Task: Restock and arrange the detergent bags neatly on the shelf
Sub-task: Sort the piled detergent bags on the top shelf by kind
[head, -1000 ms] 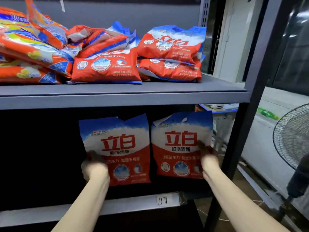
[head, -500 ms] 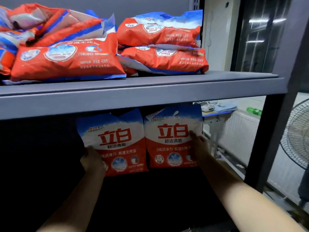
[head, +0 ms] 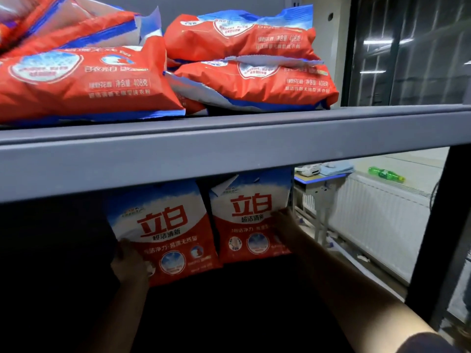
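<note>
Two standing bags: left bag (head: 163,230) and right bag (head: 251,215) stand upright side by side, edges touching, in the dark bay under the grey shelf (head: 229,151).
Left hand: the left hand (head: 131,263) is clamped on the lower left edge of the left bag, fingers wrapped round it.
Right hand: the right hand (head: 286,225) presses flat against the right edge of the right bag; whether the fingers curl behind it cannot be told.
Overhead: the shelf's front lip hides the tops of both standing bags.
Upper load: a flat bag (head: 84,82) lies at the left with more bags heaped behind it; a stack of two bags (head: 252,62) lies at the right, near the shelf's end.
Right side: a dark upright post (head: 433,240) frames the bay, well apart from the right bag.
Beyond the post: a white radiator (head: 377,220), a small desk (head: 321,179) with blue cloth on it, and a green bottle (head: 386,173) lying on the ledge.
</note>
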Action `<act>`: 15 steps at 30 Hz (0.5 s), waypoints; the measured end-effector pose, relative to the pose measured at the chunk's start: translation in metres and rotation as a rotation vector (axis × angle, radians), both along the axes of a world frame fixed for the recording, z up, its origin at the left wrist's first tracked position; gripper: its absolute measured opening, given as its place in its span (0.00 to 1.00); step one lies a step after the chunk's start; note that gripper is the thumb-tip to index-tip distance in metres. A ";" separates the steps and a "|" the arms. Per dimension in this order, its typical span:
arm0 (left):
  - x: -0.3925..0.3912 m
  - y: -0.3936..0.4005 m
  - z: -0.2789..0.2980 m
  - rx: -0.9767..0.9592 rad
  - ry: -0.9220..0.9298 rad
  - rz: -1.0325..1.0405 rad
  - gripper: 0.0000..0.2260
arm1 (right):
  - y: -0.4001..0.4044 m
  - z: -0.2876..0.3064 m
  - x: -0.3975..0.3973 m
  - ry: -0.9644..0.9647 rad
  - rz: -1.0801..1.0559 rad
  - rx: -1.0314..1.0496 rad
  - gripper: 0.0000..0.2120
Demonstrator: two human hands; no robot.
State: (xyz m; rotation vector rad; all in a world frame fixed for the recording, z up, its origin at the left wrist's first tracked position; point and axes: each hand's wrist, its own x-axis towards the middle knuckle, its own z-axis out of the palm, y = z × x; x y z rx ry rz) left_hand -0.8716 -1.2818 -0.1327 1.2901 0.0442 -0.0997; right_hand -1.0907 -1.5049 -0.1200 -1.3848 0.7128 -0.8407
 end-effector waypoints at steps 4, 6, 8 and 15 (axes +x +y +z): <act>0.005 -0.010 0.013 -0.042 -0.048 -0.045 0.19 | -0.001 0.011 0.004 -0.076 -0.128 0.017 0.08; 0.005 -0.017 0.017 -0.052 -0.077 -0.060 0.19 | -0.006 0.012 0.006 -0.090 -0.131 0.009 0.09; 0.006 -0.021 0.013 -0.027 -0.087 -0.087 0.19 | -0.008 0.012 0.005 -0.068 -0.073 0.010 0.12; 0.016 -0.016 -0.010 0.479 -0.089 -0.027 0.36 | -0.004 -0.015 0.001 0.222 -0.230 -0.210 0.22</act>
